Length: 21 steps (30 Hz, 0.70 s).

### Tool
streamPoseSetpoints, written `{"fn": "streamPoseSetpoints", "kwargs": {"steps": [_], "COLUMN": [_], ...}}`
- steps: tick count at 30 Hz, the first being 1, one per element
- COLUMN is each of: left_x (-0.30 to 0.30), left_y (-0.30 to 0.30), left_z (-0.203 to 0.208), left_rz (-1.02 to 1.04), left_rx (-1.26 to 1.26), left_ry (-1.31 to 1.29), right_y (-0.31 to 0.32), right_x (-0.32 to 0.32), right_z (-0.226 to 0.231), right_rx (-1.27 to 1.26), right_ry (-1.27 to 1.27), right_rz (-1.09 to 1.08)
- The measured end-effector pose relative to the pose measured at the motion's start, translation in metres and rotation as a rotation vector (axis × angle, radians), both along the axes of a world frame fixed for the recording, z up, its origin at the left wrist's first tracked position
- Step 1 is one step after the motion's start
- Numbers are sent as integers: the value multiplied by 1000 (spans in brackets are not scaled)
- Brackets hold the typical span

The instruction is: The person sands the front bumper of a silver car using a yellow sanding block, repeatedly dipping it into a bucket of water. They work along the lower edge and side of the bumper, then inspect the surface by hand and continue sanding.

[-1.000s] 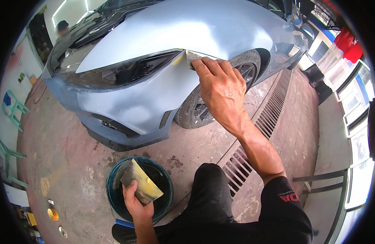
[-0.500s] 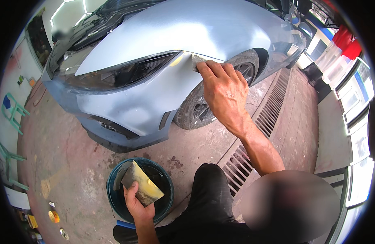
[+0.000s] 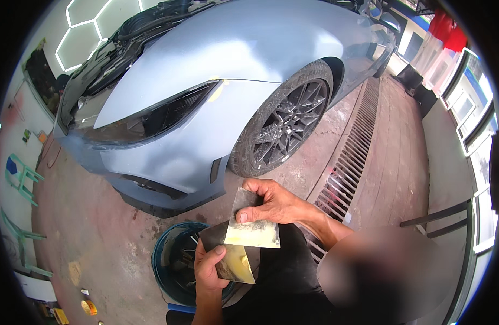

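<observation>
My left hand (image 3: 209, 271) grips a dark flat plate smeared with yellow putty (image 3: 239, 264), its thumb on the upper face. Just above it, my right hand (image 3: 274, 203) pinches a thin flat putty spreader (image 3: 255, 234) whose lower edge carries pale yellow putty. The spreader overlaps the plate; whether the two touch is hard to tell. Beyond the hands stands a grey-blue car (image 3: 200, 130) with a small yellow putty patch (image 3: 217, 91) by the inner corner of its headlight (image 3: 168, 111).
A dark teal bucket (image 3: 158, 260) stands on the floor below my left hand. The car's front wheel (image 3: 287, 122) is ahead, beside a floor drain grate (image 3: 349, 162). Green plastic chairs (image 3: 23, 179) line the left wall. A dark metal frame (image 3: 439, 226) is at the right.
My right hand has come down from the car's fender with the spreader to the plate. My left hand has shifted slightly right and down, off the bucket's middle. The view has turned a little.
</observation>
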<state>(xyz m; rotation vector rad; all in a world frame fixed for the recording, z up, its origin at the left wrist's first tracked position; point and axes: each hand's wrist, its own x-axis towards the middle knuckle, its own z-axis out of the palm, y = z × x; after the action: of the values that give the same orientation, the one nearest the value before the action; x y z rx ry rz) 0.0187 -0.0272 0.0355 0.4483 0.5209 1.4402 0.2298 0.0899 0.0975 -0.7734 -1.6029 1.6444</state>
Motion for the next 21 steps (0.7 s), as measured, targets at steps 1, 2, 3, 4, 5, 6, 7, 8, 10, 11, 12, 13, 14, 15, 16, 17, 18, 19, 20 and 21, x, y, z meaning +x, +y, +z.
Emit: {"fn": "streamPoseSetpoints", "kwargs": {"steps": [1,2,3,4,5,6,7,8,10,11,12,13,14,15,16,17,18,19,20,21], "left_x": [-8,-20,-31,-37,-40,-42,-43,-43,-42,-38,-32,-29,-33,-42,-52,-62,-71,-81,-92,-97], "left_y": [1,-2,-1,-5,-5,-3,1,3,2,1,0,-2,-3,-4,-4,-4,-5,-4,-3,-7], "left_z": [-4,-8,-13,-15,-16,-18,-19,-17,-14,-13,-13,-13,-13,-13,-13,-12,-12,-13,-14,-26], "left_rz": [11,38,89,194,257,322,348,379,455,490,521,551,563,575,586,616,649,679,703,601], "left_rx": [2,-4,15,-21,-26,-28,-70,-122,-116,-56,7,71,50,29,9,-21,-52,-82,-111,-221], "left_ry": [14,43,42,94,210,327,386,452,593,661,721,780,825,869,913,806,692,578,464,411], "right_y": [3,8,11,11,9,6,2,-6,-21,-28,-35,-41,-46,-51,-55,-57,-57,-56,-58,-64], "right_x": [8,11,17,19,20,21,26,20,-7,-19,-28,-35,-35,-35,-33,-30,-27,-23,-22,-30], "right_z": [3,16,26,18,7,1,-3,-1,-3,-12,-24,-36,-41,-45,-48,-48,-50,-55,-57,-47], "right_rx": [63,117,175,363,543,724,977,1118,1409,1423,1438,1371,1353,1335,1317,1298,1312,1326,1338,1355], "right_ry": [-243,-471,-706,-603,-510,-415,-560,-559,-545,-499,-462,-391,-385,-380,-375,-390,-387,-385,-386,-296], "right_rz": [-65,-113,-177,-222,-273,-323,-263,-235,-165,-117,-69,-34,9,52,95,139,152,164,171,158]}}
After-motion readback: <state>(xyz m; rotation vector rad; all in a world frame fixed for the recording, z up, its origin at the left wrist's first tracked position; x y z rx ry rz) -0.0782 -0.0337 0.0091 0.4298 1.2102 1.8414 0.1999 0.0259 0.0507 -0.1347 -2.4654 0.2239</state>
